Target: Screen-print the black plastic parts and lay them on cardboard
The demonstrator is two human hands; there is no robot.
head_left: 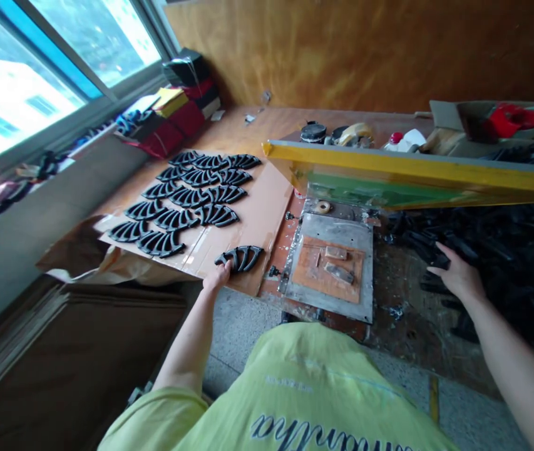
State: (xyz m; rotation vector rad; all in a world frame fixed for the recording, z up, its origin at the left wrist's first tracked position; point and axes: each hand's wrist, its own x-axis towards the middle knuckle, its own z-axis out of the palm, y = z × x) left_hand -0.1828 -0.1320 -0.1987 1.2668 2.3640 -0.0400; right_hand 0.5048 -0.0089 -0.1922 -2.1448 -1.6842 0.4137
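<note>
L hand (218, 275) pinches ribbed pc (246, 258) by its left end; R hand (459, 274) (fingers wide) at blk pile (520, 257).

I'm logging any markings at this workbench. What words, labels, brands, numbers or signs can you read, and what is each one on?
"…mantha": large dark lettering, upside down in this view, on the yellow-green shirt; the beginning is unclear.
Too small and blurred to read: a faint line of print higher on the same shirt.
I can read no other text.
</note>
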